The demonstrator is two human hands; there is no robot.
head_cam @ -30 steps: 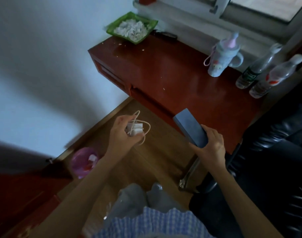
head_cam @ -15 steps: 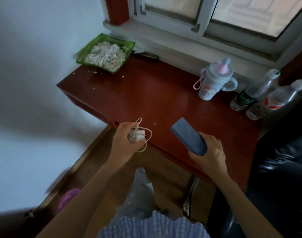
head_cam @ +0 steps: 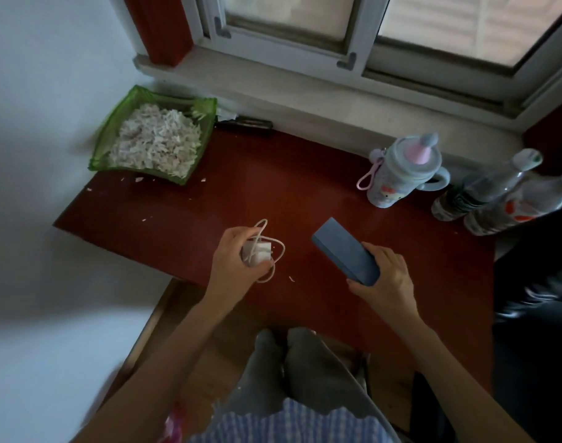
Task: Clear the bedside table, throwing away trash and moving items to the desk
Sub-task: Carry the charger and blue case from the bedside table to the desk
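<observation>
My left hand [head_cam: 233, 262] is closed around a white charger with its looped white cable [head_cam: 260, 249], held just over the front edge of the dark red desk [head_cam: 273, 199]. To its right, my right hand [head_cam: 383, 276] grips the near end of a flat blue-grey box [head_cam: 345, 251], which slants up and to the left above the desk top. I cannot tell whether either item touches the wood.
A green tray of white shreds [head_cam: 155, 139] fills the desk's back left corner, with crumbs around it. A pale sippy cup [head_cam: 401, 174] and two plastic bottles [head_cam: 484, 190] stand at the back right. A black chair [head_cam: 535, 298] is on the right. The window sill runs behind.
I have come closer to the desk and both hands, earlier over the floor in front of it, are over its front edge now. The grips are unchanged.
</observation>
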